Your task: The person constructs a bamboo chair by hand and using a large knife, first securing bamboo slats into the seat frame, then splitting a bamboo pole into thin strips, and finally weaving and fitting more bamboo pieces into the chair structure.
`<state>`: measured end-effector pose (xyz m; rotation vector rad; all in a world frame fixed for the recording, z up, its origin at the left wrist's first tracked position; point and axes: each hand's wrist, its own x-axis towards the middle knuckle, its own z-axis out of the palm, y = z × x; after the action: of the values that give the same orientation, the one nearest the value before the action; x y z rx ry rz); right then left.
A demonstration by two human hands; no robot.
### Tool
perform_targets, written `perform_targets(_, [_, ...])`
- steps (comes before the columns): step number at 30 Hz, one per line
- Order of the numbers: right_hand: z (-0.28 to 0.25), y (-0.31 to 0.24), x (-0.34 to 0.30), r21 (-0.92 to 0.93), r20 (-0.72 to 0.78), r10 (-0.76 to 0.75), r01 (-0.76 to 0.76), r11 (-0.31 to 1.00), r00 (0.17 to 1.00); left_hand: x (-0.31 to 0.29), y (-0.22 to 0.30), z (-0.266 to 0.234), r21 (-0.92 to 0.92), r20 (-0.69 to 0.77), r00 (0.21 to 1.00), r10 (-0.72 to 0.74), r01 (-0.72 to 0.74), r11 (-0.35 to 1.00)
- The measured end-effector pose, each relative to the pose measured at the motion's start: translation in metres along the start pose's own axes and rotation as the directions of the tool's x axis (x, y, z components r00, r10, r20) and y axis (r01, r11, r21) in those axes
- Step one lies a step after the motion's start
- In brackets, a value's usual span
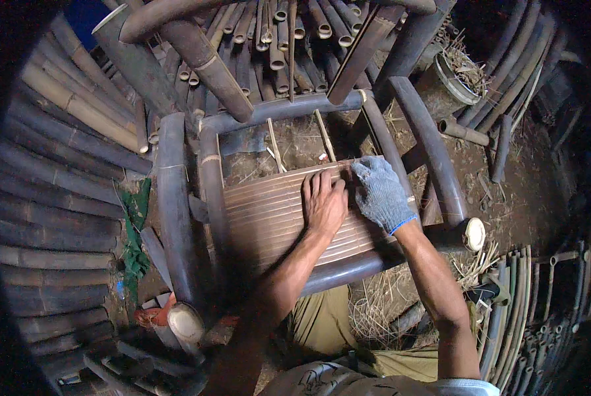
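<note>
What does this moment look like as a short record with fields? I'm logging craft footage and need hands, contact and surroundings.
Setting: workshop with earth floor, dark bamboo poles stacked around
Workpiece: bamboo chair frame with a seat of thin slats
Left hand: bare, flat, palm down on the slats
Right hand: in a grey knit glove, resting on the slats at the far right edge
Hands apart or touching: side by side, close; contact cannot be told
Nearby: bucket with dry scraps at upper right; loose straw below the frame

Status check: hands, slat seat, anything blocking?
Left hand bare, flat on slat seat. Right hand gloved, pressing seat's far edge. Loose sticks in open frame gap beyond.
</note>
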<state>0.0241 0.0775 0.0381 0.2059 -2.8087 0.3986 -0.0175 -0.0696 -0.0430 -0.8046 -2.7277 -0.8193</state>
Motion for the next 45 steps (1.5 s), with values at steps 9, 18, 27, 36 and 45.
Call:
perform_targets(9, [-0.046,0.005,-0.061,0.210,-0.022,0.071,-0.065,0.976,0.997,-0.037,0.079,-0.086,-0.208,0.701,0.687,0.190,-0.058,0.976])
perform_targets(18, [-0.070,-0.072,-0.154,0.412,0.299,-0.463,0.325,0.851,0.834,-0.080,0.055,-0.184,-0.807,0.513,0.383,0.768,-0.089,0.584])
perform_targets(27, [-0.178,-0.029,-0.386,-0.036,0.872,0.338,-0.643,0.765,0.353,-0.115,0.038,-0.151,-0.740,0.627,0.425,0.653,0.064,0.669])
perform_targets(36, [-0.127,-0.089,-0.146,0.674,0.493,0.210,-0.523,0.522,0.845,-0.070,0.081,-0.163,-0.552,0.441,0.704,0.557,-0.277,0.787])
perform_targets(45, [-0.087,0.002,0.079,0.127,-0.314,0.168,-0.135,0.983,0.935,0.055,-0.189,-0.128,-0.292,-0.042,0.941,-0.335,0.309,0.905])
